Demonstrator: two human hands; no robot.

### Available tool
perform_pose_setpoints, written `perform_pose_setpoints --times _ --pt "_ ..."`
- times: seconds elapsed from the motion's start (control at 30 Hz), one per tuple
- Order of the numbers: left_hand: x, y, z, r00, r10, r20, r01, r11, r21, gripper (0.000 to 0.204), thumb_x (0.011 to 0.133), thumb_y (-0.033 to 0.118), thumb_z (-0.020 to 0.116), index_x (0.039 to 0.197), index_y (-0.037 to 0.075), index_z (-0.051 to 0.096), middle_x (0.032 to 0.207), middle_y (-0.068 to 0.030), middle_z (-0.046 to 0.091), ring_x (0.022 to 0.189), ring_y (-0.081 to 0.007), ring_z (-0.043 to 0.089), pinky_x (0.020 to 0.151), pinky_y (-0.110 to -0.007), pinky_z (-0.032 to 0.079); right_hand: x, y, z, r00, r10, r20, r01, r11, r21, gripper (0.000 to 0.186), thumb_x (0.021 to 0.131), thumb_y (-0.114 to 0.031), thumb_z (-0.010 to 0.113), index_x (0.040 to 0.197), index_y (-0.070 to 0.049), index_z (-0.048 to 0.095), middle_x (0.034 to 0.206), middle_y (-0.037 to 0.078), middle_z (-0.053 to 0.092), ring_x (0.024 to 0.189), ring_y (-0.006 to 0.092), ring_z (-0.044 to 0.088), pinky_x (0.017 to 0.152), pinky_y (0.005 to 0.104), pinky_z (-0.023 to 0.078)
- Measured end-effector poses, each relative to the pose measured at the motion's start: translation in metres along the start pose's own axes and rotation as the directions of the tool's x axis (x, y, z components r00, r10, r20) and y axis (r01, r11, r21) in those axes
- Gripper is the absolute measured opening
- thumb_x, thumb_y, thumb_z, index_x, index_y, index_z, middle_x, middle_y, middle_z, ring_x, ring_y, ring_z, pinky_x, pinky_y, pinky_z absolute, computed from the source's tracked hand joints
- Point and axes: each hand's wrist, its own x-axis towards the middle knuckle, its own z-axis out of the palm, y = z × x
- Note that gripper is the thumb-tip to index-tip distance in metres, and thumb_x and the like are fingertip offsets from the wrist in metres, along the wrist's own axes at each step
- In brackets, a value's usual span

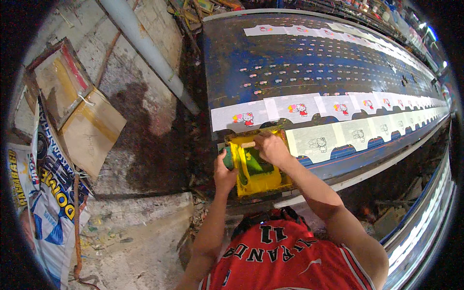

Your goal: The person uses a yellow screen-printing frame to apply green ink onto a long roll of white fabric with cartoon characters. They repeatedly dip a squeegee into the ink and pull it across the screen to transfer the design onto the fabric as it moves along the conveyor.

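A yellow-stained screen-printing frame (263, 189) lies on the near left end of the long printing table. My right hand (273, 147) is closed on a squeegee (248, 144) with a pale wooden edge, which rests inside the frame. Green and yellow ink (256, 164) shows on the mesh below it. My left hand (225, 174) curls at the frame's left side, around a dark green object (227, 158) whose kind I cannot make out. Right of the frame runs a row of pale cut fabric pieces (316, 141) with black cartoon-cat outlines.
Behind that row lie white pieces (251, 116) with coloured cat-and-balloon prints. Small prints dot the dark blue table (290, 53). A grey pole (150, 48) slants down at the left, near leaning frames (60, 82), cardboard (94, 133) and a printed banner (53, 212).
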Motion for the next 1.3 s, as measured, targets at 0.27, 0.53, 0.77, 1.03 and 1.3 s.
perform_pose_setpoints --times 0.27,0.53,0.77,1.03,1.3 --pt "-0.003 0.034 -0.001 0.997 -0.077 -0.009 0.078 0.994 0.072 0.076 0.080 0.007 0.082 0.148 0.009 0.048 0.144 -0.0188 0.057 0.134 -0.0373 0.057 0.112 -0.045 0.046 -0.059 -0.026 0.002 0.999 0.016 0.033 -0.018 0.998 0.057 0.035 0.069 -0.007 0.073 0.103 -0.003 0.065 0.105 0.018 0.068 0.105 0.0377 0.066 0.090 0.0463 0.056" --pt "-0.005 0.016 -0.002 0.997 0.071 -0.021 -0.071 0.997 -0.003 0.081 0.075 -0.012 0.071 0.151 0.001 0.045 0.151 -0.0205 0.050 0.144 -0.0327 0.046 0.118 -0.042 0.040 -0.121 -0.043 -0.003 0.988 -0.154 0.007 0.153 0.987 0.045 0.037 0.081 -0.014 0.064 0.116 -0.003 0.067 0.113 0.014 0.067 0.109 0.0313 0.064 0.094 0.0414 0.057" --pt "-0.013 0.096 0.088 0.996 0.074 -0.044 -0.077 0.995 -0.065 0.082 0.074 -0.013 0.070 0.152 0.002 0.045 0.154 -0.0184 0.047 0.146 -0.0326 0.043 0.120 -0.042 0.037 -0.156 0.012 -0.084 0.994 -0.067 -0.081 0.067 0.998 -0.008 0.037 0.074 -0.011 0.070 0.111 -0.005 0.069 0.111 0.010 0.066 0.106 0.0308 0.064 0.095 0.0410 0.055" --pt "-0.025 0.128 0.212 0.999 0.021 -0.037 -0.022 0.999 -0.030 0.080 0.076 -0.007 0.073 0.151 0.002 0.047 0.150 -0.0186 0.052 0.142 -0.0341 0.048 0.120 -0.042 0.037 -0.216 0.109 -0.124 0.995 0.032 -0.094 -0.035 0.999 -0.025 0.034 0.076 -0.007 0.068 0.110 -0.006 0.069 0.106 0.010 0.068 0.106 0.0316 0.064 0.093 0.0436 0.054" --pt "-0.024 0.128 0.232 1.000 -0.023 -0.016 0.024 0.998 0.066 0.083 0.075 -0.005 0.073 0.153 0.008 0.048 0.150 -0.0200 0.052 0.141 -0.0363 0.050 0.117 -0.043 0.039 -0.231 0.143 -0.111 0.993 -0.030 -0.111 0.036 0.998 0.053 0.026 0.087 -0.011 0.060 0.112 -0.003 0.066 0.109 0.015 0.067 0.107 0.0338 0.065 0.096 0.0432 0.054"
